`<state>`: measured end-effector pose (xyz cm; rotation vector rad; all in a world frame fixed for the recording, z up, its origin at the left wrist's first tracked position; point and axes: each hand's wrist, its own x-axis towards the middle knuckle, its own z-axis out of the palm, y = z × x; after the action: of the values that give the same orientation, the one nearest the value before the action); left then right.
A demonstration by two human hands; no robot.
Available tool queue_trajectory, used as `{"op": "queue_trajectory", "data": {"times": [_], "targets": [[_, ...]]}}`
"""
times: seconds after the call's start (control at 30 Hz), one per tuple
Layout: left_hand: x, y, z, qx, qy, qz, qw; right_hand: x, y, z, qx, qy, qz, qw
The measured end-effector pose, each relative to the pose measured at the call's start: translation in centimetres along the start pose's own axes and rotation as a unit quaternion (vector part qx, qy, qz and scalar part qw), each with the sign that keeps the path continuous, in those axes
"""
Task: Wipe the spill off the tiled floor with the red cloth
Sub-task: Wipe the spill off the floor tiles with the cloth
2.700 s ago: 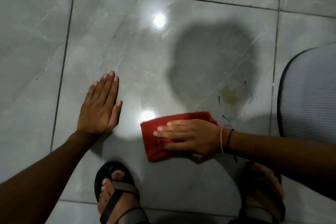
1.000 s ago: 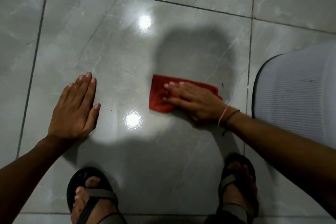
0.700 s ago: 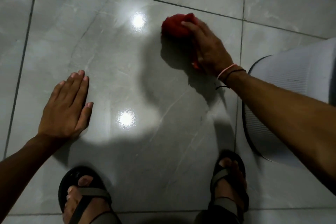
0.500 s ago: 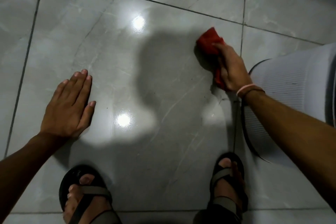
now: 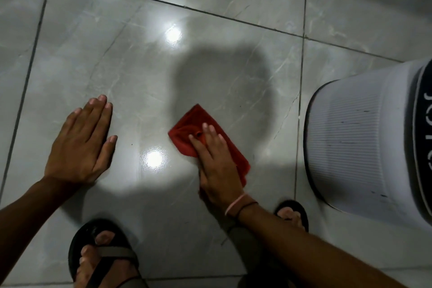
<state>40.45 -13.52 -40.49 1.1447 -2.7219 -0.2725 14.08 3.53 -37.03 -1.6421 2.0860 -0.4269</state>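
The red cloth [image 5: 187, 128] lies crumpled on the glossy grey tiled floor [image 5: 131, 72], near the middle of the view. My right hand [image 5: 215, 161] presses flat on top of it, fingers pointing away from me, covering its near half. My left hand [image 5: 81, 142] rests palm down on the tile to the left, fingers together, holding nothing. A dark head-shaped shadow falls on the tile beyond the cloth. No brown spill patch shows on the floor around the cloth.
A white ribbed round appliance [image 5: 364, 138] with a dark band stands on the floor at the right. My sandalled left foot [image 5: 102, 255] and sandalled right foot [image 5: 292, 215] are at the bottom. Two bright light reflections sit on the tile.
My right hand swept the cloth from the near tile up to the far grout line, right, then back toward me to the middle. The brown spill seen earlier no longer shows. My left hand stayed planted.
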Motion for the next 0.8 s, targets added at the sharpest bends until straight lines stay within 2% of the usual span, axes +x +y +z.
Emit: {"op": "queue_trajectory", "data": {"times": [0.13,0.2,0.27,0.4,0.5,0.57,0.63,0.7,0.73,0.8], "targets": [[0.0,0.0,0.2,0.002,-0.006,-0.001,1.000,8.0,3.6,-3.3,-0.072,0.038,-0.092,0.992],[0.0,-0.1,0.2,0.000,-0.010,-0.005,1.000,11.4,6.7,-5.8,-0.083,0.059,-0.072,0.992],[0.0,0.0,0.1,-0.004,-0.010,-0.010,1.000,12.6,9.8,-8.1,-0.087,0.072,-0.017,0.993],[0.1,0.2,-0.2,-0.002,-0.012,-0.015,1.000,8.5,12.8,-9.0,-0.091,0.076,0.053,0.992],[0.0,0.4,-0.3,-0.005,-0.016,-0.016,1.000,1.5,9.6,-5.8,-0.081,0.076,0.071,0.991],[0.0,0.3,-0.3,-0.003,-0.009,-0.014,1.000,-2.6,6.0,-2.4,-0.070,0.043,-0.014,0.997],[0.1,0.3,-0.2,0.000,-0.005,-0.014,1.000,-4.8,2.5,0.9,-0.066,-0.037,-0.139,0.987],[0.1,0.3,-0.2,0.002,-0.003,-0.015,1.000,-3.8,0.3,2.5,-0.083,-0.114,-0.274,0.951],[0.1,0.3,-0.1,0.003,-0.004,-0.014,1.000,-1.9,0.0,2.5,-0.091,-0.134,-0.336,0.928],[0.1,0.1,0.0,0.004,-0.011,-0.015,1.000,3.0,0.2,1.5,-0.091,-0.142,-0.406,0.898]]}}
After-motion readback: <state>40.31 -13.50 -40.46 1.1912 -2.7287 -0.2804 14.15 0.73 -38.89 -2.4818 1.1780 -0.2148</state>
